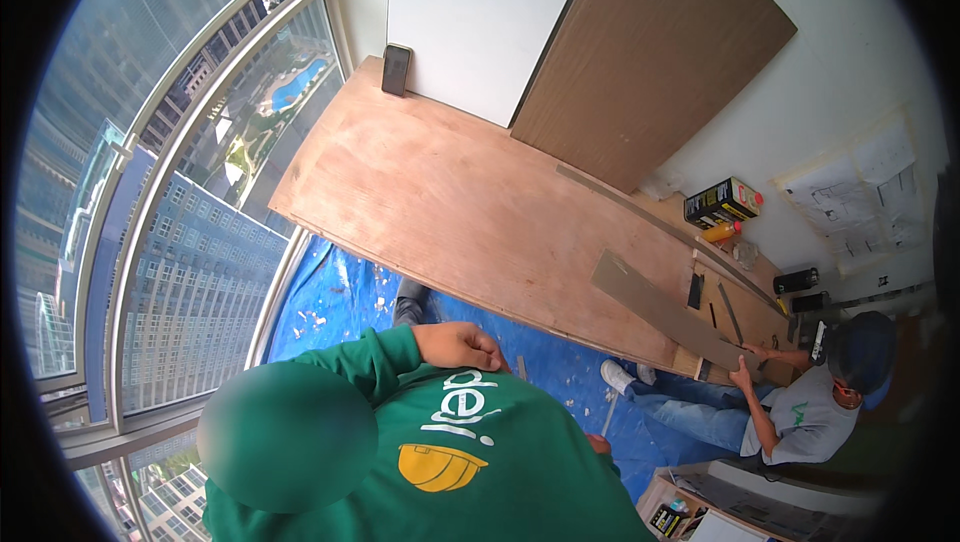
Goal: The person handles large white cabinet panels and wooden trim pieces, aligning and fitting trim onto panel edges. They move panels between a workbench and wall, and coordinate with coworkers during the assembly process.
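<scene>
My left hand (463, 346) comes out of a green sleeve and lies close against the front of my shirt, its fingers curled in. Whatever those fingers may hold is hidden. Only a small part of my right hand (600, 444) shows past the edge of my shirt, its fingers mostly out of sight. A thin pale rod (609, 412) stands out just above it, and whether the hand grips it is unclear. Beyond both hands, touched by neither, stretches a long wooden panel (450, 202) on a low bench. A dark shoe (408, 304) sits below its near edge.
At the right a co-worker (810, 412) handles a long grey-brown strip (660, 312) on the panel. A phone (396, 70) and a brown board (650, 52) lean at the back. A can (722, 204) stands nearby. Blue sheeting (340, 292) covers the floor; windows (200, 192) line the left.
</scene>
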`<state>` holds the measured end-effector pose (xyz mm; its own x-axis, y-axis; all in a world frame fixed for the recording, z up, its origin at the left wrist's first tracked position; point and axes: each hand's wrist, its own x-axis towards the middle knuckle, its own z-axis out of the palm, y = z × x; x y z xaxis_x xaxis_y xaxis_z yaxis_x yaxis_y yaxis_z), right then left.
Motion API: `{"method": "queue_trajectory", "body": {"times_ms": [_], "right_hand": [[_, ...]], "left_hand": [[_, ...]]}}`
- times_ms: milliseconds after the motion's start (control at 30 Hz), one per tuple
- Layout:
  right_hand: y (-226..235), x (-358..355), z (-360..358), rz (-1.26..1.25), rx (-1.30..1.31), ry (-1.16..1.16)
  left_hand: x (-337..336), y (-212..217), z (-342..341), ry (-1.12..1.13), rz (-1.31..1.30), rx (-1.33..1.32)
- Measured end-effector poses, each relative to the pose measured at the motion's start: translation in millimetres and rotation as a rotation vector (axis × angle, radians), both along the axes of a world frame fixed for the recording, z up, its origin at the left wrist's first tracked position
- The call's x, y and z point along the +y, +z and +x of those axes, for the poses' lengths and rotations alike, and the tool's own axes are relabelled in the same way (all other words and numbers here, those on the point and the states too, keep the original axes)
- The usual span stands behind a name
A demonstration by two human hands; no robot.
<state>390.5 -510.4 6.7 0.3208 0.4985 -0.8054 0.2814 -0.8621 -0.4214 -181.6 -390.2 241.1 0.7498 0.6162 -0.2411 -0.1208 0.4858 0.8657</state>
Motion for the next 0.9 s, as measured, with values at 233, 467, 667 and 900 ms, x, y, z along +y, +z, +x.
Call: {"method": "queue_trajectory", "body": {"times_ms": [233, 467, 667, 900], "right_hand": [[-29.9, 26.9, -67.1, 0.043, 0.094, 0.027], [101.8, 83.6, -222.0, 0.080, -0.029, 0.160], [136.2, 49.5, -240.8, -0.001, -0.079, 0.222], [140.2, -35.0, -239.4, -0.109, -0.174, 0.200]], "left_hand": [[136.0, -77.3, -157.5, 0.710, -0.099, 0.431], [337.5, -159.6, -370.8, 1.379, 0.017, 0.801], [414.4, -176.0, -427.5, 1.366, 0.174, 1.236], [444.9, -179.2, -419.6, 1.204, 0.092, 1.507]]}}
